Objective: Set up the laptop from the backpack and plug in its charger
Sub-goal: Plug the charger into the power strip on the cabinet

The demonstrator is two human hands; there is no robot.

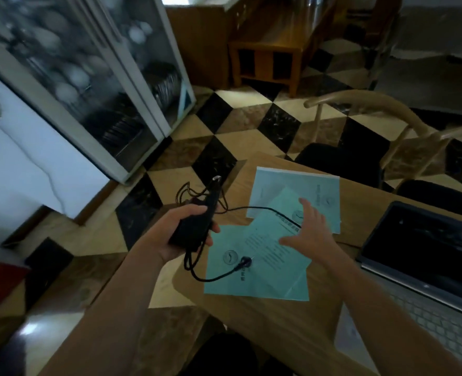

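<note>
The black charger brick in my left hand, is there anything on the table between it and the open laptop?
Yes. Teal paper sheets lie on the wooden table between the black charger brick and the open grey laptop. The right hand hovers open above them, and the black cable trails across them. Nothing solid blocks the way.

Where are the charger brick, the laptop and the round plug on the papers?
charger brick [190, 229], head view, its black body.
laptop [425, 248], head view, its dark screen.
round plug [245, 261], head view, its end on the green paper.
</note>
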